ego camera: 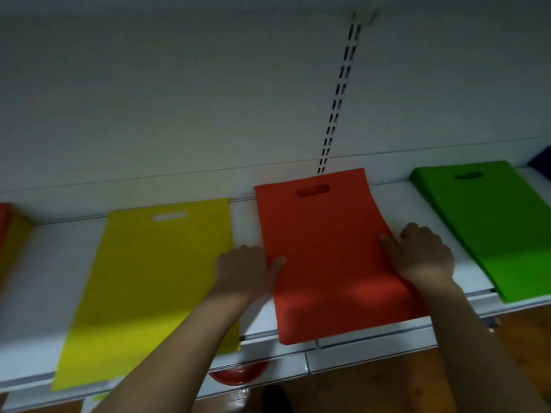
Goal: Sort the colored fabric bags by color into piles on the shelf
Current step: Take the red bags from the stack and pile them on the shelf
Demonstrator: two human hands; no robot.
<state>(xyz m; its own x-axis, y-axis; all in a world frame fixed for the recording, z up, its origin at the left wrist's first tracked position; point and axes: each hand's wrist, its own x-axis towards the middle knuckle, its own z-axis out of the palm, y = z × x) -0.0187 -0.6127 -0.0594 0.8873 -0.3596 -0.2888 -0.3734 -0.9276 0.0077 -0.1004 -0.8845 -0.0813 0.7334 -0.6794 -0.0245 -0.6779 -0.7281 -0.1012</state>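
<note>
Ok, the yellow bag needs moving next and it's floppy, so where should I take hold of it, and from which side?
Pinch the near bottom edge of the yellow bag, coming from the front. That end juts past the shelf lip, so fingers could probably slip underneath. The handle cutout lies flat at the far end, a longer reach.

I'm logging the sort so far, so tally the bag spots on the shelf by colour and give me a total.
Yellow flat fabric bag: 1
Orange-red flat fabric bag, gripped by the left hand and right hand: 1
Green fabric bag pile: 1
Mixed red and yellow bags at the left edge: 1
Total: 4
</note>
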